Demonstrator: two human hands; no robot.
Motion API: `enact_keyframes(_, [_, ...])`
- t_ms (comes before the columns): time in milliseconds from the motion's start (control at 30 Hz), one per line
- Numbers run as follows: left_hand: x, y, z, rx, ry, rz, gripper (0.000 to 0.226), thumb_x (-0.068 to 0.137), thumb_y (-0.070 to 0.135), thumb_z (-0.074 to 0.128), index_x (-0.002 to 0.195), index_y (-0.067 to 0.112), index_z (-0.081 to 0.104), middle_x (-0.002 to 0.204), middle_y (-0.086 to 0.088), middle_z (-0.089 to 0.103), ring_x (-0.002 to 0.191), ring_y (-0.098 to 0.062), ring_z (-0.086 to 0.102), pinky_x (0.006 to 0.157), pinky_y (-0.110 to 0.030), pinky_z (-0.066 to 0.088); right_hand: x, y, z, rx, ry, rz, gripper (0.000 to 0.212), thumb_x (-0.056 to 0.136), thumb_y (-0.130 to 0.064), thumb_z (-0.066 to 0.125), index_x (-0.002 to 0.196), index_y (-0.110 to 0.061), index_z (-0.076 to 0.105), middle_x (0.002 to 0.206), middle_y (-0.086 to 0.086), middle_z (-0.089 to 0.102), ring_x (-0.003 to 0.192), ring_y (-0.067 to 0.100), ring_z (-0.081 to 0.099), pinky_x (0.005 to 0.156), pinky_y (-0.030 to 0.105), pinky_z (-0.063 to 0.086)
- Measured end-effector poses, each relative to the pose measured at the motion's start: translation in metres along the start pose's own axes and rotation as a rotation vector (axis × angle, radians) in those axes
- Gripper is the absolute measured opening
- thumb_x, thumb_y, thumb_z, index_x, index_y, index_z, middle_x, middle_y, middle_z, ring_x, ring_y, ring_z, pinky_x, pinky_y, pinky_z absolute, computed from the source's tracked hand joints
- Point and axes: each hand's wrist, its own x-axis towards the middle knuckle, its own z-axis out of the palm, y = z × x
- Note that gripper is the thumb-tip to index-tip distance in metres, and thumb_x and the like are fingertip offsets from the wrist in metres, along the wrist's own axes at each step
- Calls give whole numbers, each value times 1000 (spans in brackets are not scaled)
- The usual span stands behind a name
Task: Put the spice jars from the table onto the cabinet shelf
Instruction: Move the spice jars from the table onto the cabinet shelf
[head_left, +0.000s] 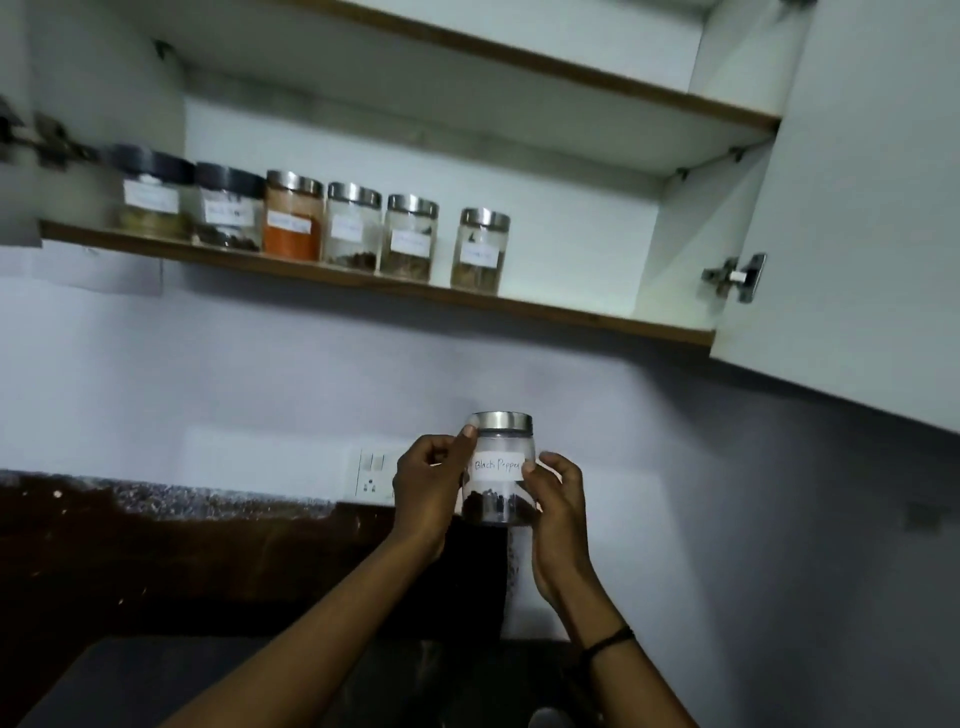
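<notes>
1. While both arms reach up in front of a pale wall, a person holds a clear jar labelled "Black Pepper" (500, 470) upright between two bare hands, well below the open cabinet; dark peppercorns lie in the jar's bottom and a steel lid caps it.
2. Left hand (427, 483) is wrapped round the jar's left side, thumb pressed just under the lid; its fingers are closed on the glass.
3. Right hand (560, 506) clamps the right side, thumb resting on the edge of the white label; a dark band (608, 638) circles that wrist.
4. Above, the lower cabinet shelf (550, 310) carries six labelled jars in a row; two black-lidded jars (189, 200) stand at the left, then an orange-powder jar (292, 215), then three steel-lidded jars (410, 236), the last set slightly apart; their labels are too blurred to read.
5. Cabinet door (857, 208) stands open at the right, its hinge (735, 277) showing; a wall socket (374, 475) sits just behind the left hand; a dark speckled worktop (156, 519) runs along the left.
</notes>
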Motion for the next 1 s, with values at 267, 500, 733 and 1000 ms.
enact_keyframes(267, [38, 106, 34, 96, -79, 408, 14, 94, 31, 62, 102, 29, 73, 92, 11, 74, 84, -1, 69, 65, -12, 53, 55, -94, 39, -211, 84, -458, 17, 91, -32, 66, 105, -26, 59, 104, -6, 67, 94, 6, 66, 73, 21, 56])
enact_keyframes(500, [83, 166, 79, 113, -101, 532, 29, 90, 15, 60, 116, 22, 70, 101, 13, 71, 93, -3, 67, 84, -33, 58, 114, -157, 63, -361, 254, -653, 13, 94, -28, 58, 100, -16, 59, 92, -7, 63, 76, -9, 57, 59, 5, 42])
enact_keyframes(733, [134, 178, 109, 325, -136, 481, 40, 83, 2, 51, 115, 17, 71, 107, 0, 74, 99, -18, 68, 87, -37, 57, 178, -170, 66, -697, 203, -550, 36, 91, -12, 54, 127, -9, 50, 130, 9, 49, 108, 23, 57, 84, 27, 47])
enact_keyframes(1000, [182, 160, 125, 561, -282, 373, 41, 80, 1, 56, 119, 5, 65, 119, -15, 69, 111, -31, 63, 92, -43, 54, 223, -153, 58, -990, 28, -400, 30, 85, 3, 49, 114, -3, 53, 117, 18, 62, 102, 31, 58, 76, 29, 42])
